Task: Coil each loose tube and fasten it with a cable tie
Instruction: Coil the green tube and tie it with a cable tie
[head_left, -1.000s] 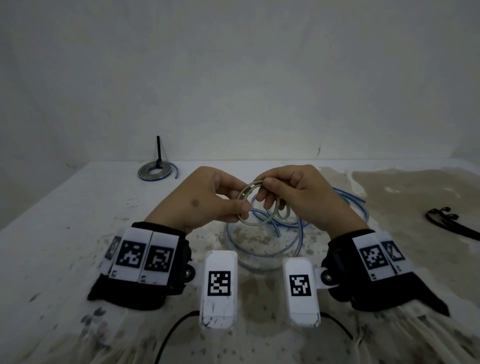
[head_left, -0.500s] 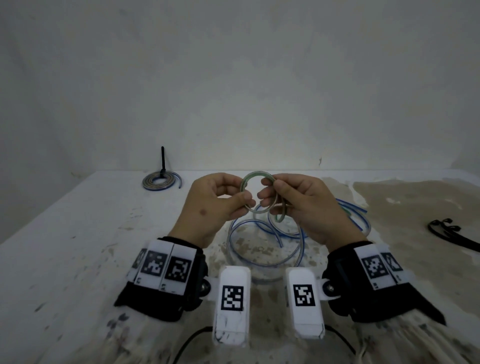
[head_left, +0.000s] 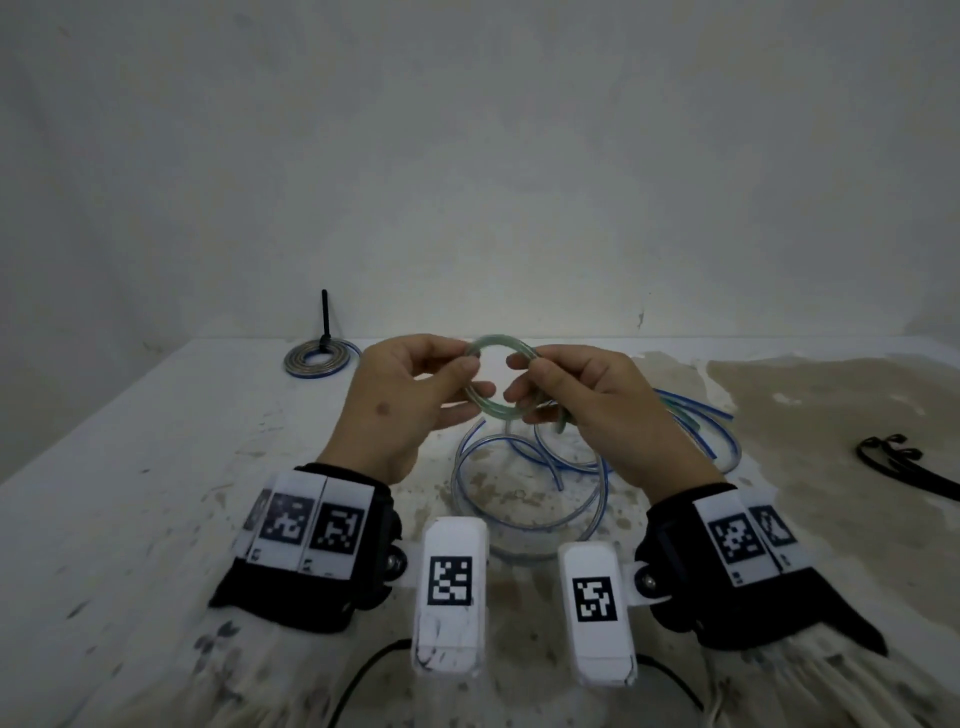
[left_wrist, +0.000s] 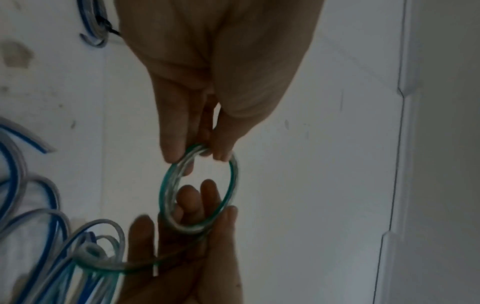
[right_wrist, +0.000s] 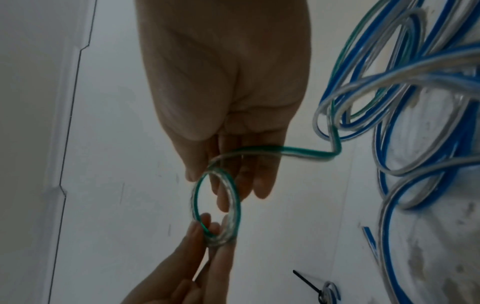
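A small coil of clear, green-striped tube (head_left: 500, 341) stands upright in the air between both hands. My left hand (head_left: 475, 376) pinches its left side and my right hand (head_left: 519, 379) pinches its right side. In the left wrist view the left fingertips (left_wrist: 171, 154) grip the coil (left_wrist: 166, 191) at one edge. In the right wrist view the coil (right_wrist: 235, 197) hangs from my right hand (right_wrist: 215, 185), and the tube's loose tail (right_wrist: 285, 152) runs off into the pile of loose blue-striped tubes (right_wrist: 415, 102).
Loose blue-striped tubes (head_left: 519, 467) sprawl on the stained white table (head_left: 130, 467) under the hands. A finished coil (head_left: 317, 359) with an upright black cable tie lies at the back left. Spare black cable ties (head_left: 893, 462) lie at the right. A wall stands close behind.
Both hands have lifted the green coil up and away from the pile, and its ring now faces me more squarely. The grips on both sides persist.
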